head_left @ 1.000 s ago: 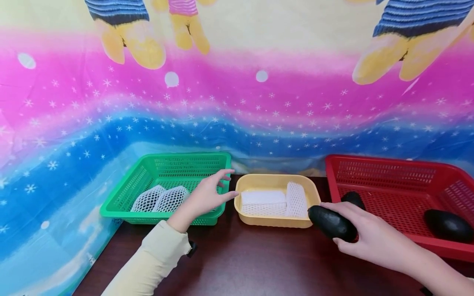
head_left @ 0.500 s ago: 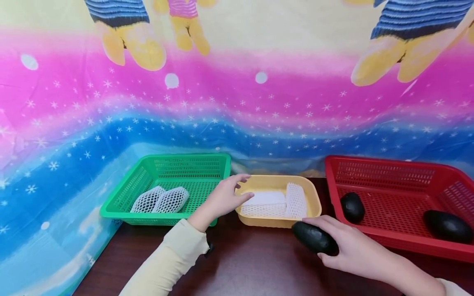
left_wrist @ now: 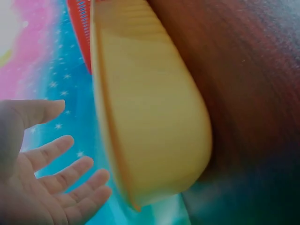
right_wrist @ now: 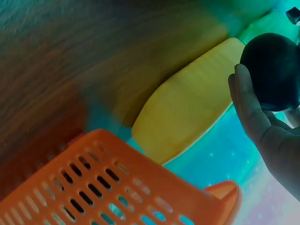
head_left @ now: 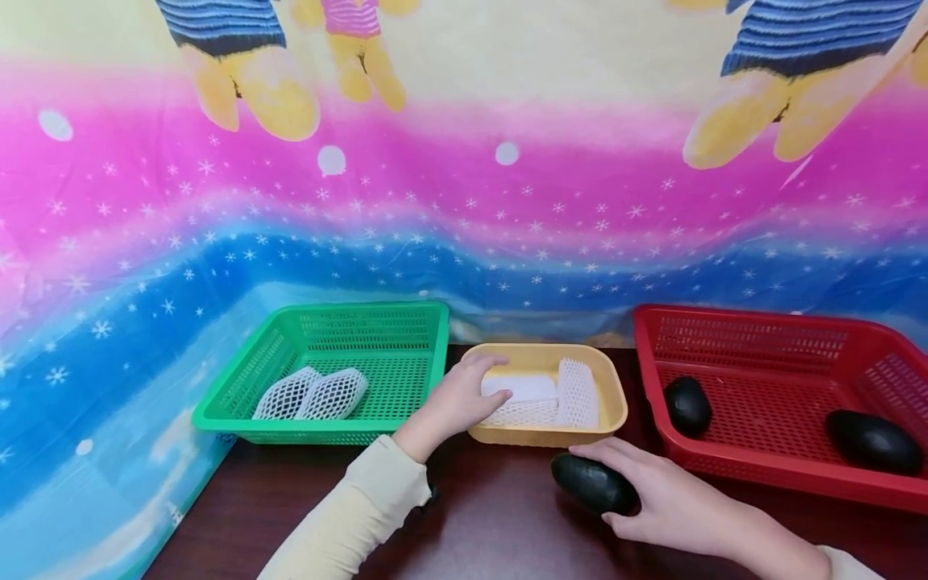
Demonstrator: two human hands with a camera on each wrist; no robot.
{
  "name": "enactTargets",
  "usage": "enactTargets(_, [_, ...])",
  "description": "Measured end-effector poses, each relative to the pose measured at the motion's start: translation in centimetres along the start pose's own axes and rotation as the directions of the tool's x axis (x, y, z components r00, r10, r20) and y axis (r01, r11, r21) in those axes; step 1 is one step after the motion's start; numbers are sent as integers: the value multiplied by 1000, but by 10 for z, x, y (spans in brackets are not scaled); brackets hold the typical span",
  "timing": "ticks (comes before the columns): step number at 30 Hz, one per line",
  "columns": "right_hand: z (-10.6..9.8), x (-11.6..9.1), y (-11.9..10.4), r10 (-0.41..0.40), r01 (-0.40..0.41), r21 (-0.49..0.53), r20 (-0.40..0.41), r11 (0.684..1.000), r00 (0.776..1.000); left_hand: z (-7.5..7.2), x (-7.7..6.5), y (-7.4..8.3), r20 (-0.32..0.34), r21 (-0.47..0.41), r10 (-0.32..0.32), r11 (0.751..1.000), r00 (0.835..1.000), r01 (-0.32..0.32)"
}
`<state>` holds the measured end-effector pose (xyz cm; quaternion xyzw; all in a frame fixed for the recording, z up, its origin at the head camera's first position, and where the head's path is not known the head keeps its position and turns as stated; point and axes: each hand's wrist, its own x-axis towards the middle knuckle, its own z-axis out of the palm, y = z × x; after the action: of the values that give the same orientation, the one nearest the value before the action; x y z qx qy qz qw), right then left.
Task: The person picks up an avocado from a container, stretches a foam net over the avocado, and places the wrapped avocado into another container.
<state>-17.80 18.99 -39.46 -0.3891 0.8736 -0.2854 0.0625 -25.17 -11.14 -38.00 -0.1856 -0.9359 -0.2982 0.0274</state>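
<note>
My right hand (head_left: 674, 499) grips a dark, smooth avocado (head_left: 589, 482) above the table, in front of the yellow tray (head_left: 551, 436). In the right wrist view the avocado (right_wrist: 272, 70) sits between thumb and fingers. Over the tray's left end is my left hand (head_left: 457, 400), its fingers spread and holding nothing. White foam net sleeves (head_left: 577, 395) lie in the tray, some partly behind that hand. The left wrist view has the left hand (left_wrist: 61, 183) beside the tray's outer wall (left_wrist: 150, 103).
On the left, a green basket (head_left: 406, 379) holds two pieces in white foam nets (head_left: 333, 395). The red basket (head_left: 768, 403) at right contains two avocados (head_left: 687, 407). A printed cloth (head_left: 435, 201) hangs behind the dark wooden table (head_left: 500, 507).
My right hand has carried the avocado left and toward me, away from the red basket. The left hand has moved right, from the green basket's edge to over the yellow tray.
</note>
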Motion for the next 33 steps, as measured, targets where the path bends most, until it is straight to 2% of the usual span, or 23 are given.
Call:
enactTargets(4, [4,1,1,-5,4,41,33,999,999,11,5,0,12,67,-5,998,1000,4])
enactTargets(9, [8,2,2,1,-5,58,76,998,997,22,10,-1,6,100,-28,995,1000,27])
enactTargets(15, [13,0,6,-15,8,77,95,997,995,32,17,-6,-1,144,-82,986,997,81])
enactTargets(22, [17,1,8,-24,14,96,107,995,994,40,25,-7,24,218,-141,967,990,133])
enactTargets(27, [20,3,10,-36,26,96,103,995,994,42,26,-7,64,232,-150,964,987,132])
enactTargets(33, [24,3,11,-42,33,87,100,996,994,44,28,-8,107,246,-128,964,986,99])
